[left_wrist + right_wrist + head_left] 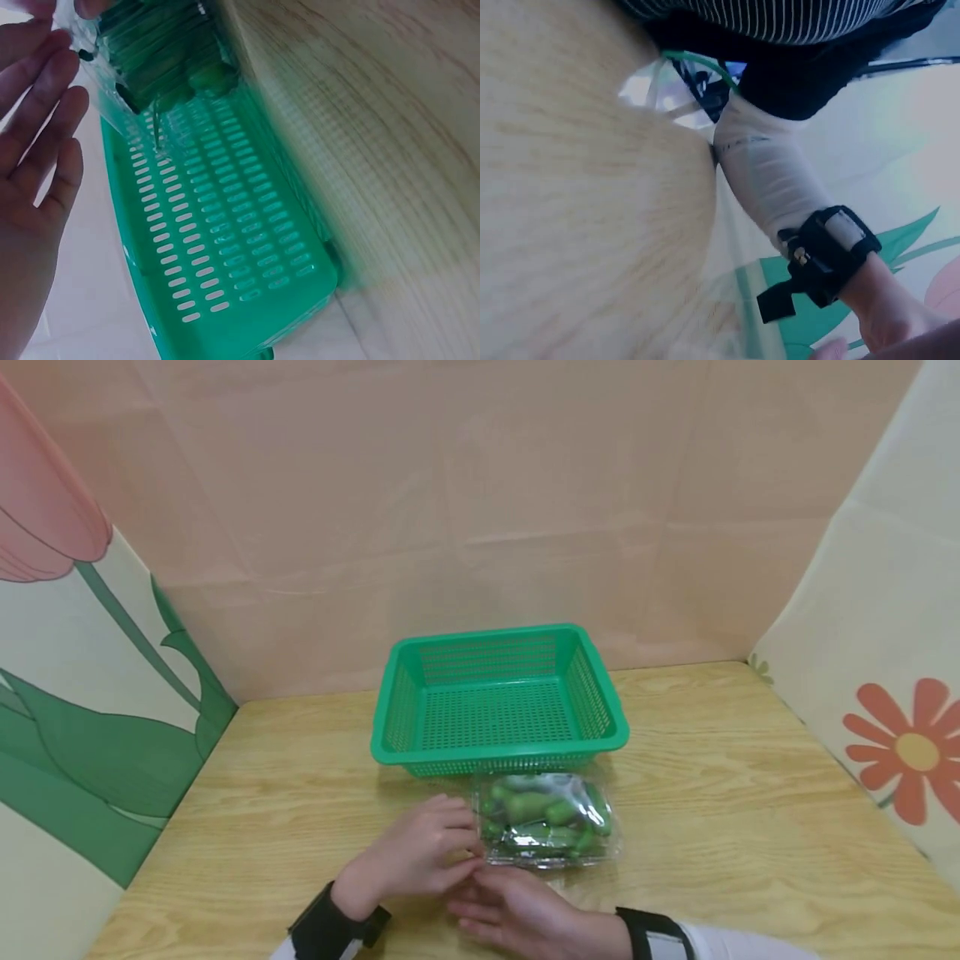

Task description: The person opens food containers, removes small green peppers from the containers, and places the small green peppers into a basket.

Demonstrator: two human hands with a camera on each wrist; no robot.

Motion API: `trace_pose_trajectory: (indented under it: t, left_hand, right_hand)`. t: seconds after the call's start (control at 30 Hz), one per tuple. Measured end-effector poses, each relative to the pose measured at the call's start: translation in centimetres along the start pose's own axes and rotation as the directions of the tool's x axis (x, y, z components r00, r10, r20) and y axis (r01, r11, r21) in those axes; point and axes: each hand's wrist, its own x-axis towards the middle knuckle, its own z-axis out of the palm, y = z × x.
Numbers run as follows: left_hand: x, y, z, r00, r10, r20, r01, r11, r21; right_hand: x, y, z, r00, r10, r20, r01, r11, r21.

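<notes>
A clear plastic box (546,820) of green vegetables lies on the table just in front of a green basket (498,752). My left hand (423,852) is at the box's left side, its bent fingers and thumb pinching near the front left corner. Below that corner my right hand (528,914) lies turned partly palm up, fingers loosely extended to the left and thumb tip close to the corner. In the left wrist view, the left hand (37,127) reaches beside the plastic box (161,56), with the basket's slotted side (217,217) behind it.
The basket stands near the back of the wooden table (750,827). A plain pinkish cloth (480,510) hangs behind, with flower-patterned sheets at both sides. In the right wrist view, the left forearm's white sleeve (772,169) and black wrist strap (829,259) appear beside the tabletop.
</notes>
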Motion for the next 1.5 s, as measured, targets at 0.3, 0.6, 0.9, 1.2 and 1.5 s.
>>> trace_pose_trajectory:
  t: [0.3, 0.6, 0.9, 1.2, 1.5]
  left_hand:
    - [-0.16, -0.14, 0.06, 1.000, -0.011, 0.017, 0.011, 1.000, 0.001]
    - [-0.01, -0.05, 0.10, 1.000, -0.004, 0.005, 0.004, 1.000, -0.006]
    - [0.03, 0.06, 0.09, 1.000, -0.009, 0.008, 0.009, 1.000, -0.003]
    - [0.67, 0.49, 0.20, 1.000, -0.016, 0.004, 0.016, 0.995, 0.096]
    - [0.51, 0.56, 0.41, 0.998, -0.060, 0.003, 0.060, 0.997, 0.051]
  right_hand:
    - [-0.62, -0.15, -0.01, 0.989, -0.036, -0.143, 0.057, 0.987, 0.147]
    - [-0.72, -0.17, -0.13, 0.984, -0.086, -0.154, 0.106, 0.986, 0.127]
    - [-0.59, 0.00, -0.43, 0.985, -0.092, -0.148, 0.112, 0.984, 0.137]
    - [-0.47, 0.11, -0.48, 0.983, -0.072, -0.167, 0.103, 0.978, 0.181]
    - [-0.58, -0.02, -0.40, 0.984, -0.059, -0.167, 0.090, 0.980, 0.180]
